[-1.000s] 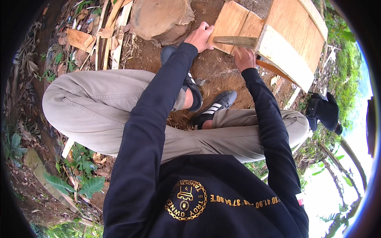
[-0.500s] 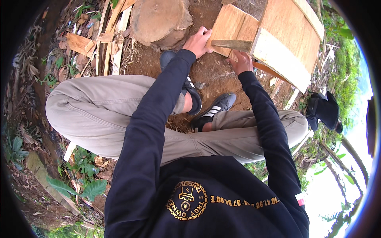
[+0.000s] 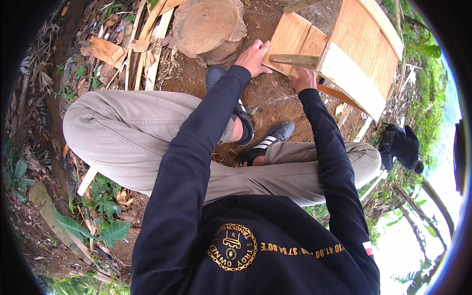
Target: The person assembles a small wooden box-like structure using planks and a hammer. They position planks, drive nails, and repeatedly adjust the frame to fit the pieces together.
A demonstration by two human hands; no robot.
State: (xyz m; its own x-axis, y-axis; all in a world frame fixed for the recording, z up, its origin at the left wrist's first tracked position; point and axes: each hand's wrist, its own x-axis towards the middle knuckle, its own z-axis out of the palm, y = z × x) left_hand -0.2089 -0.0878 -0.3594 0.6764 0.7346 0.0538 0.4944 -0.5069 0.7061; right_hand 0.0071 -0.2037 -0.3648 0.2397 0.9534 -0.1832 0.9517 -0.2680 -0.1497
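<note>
A box-like piece of pale boards [image 3: 361, 44] stands tilted on the ground ahead of me, right of centre. Two rough wooden sticks jut from it, the nearer stick [image 3: 297, 60] passing over its lower panel [image 3: 287, 38]. My left hand [image 3: 254, 58] is closed at the panel's left end, thumb and fingers against its corner. Just below the nearer stick, my right hand [image 3: 304, 80] reaches in at the panel's near edge. Its fingers are mostly hidden by the wood, so their grip does not show.
A cut tree stump [image 3: 209, 27] stands left of the boards. Thin wood strips [image 3: 142, 54] and a short offcut [image 3: 107, 50] lie farther left. My bent legs and grey shoes [image 3: 270, 140] are below my hands. A dark object [image 3: 400, 145] lies at the right, near green plants.
My right hand has moved up and in under the nearer stick, and its fingers have gone out of sight. The left hand stays at the panel's end. The whole view has shifted slightly.
</note>
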